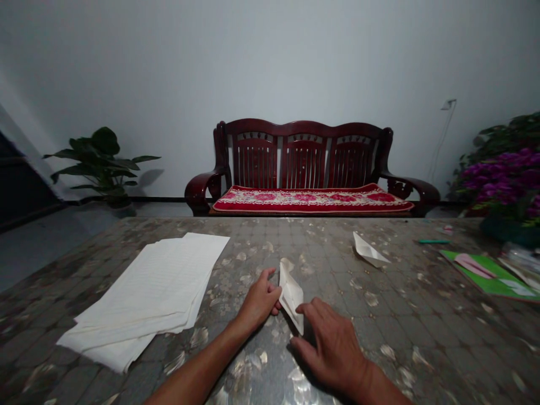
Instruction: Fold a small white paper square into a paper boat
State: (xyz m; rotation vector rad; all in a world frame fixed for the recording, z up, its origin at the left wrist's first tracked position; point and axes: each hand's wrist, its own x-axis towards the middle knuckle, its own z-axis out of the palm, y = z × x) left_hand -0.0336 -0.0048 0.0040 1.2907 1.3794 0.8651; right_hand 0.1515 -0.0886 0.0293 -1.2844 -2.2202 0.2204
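A folded white paper boat [292, 295] stands on the table between my hands, its long points running away from me and towards me. My left hand [262, 293] is at its left side, with the thumb against the paper and the fingers curled around that edge. On the right side, my right hand [331, 340] touches the boat's near part with the index fingertip. Its thumb is spread apart from the index finger, below the boat's near tip. Farther back to the right rests a second paper boat [370, 251], untouched by either hand.
A loose stack of white paper sheets [152, 287] lies on the patterned table [236, 360] at left. To the right are a green pen [433, 242], a green booklet [476, 277] and purple flowers [502, 174]. Behind the table stands a wooden bench [301, 160].
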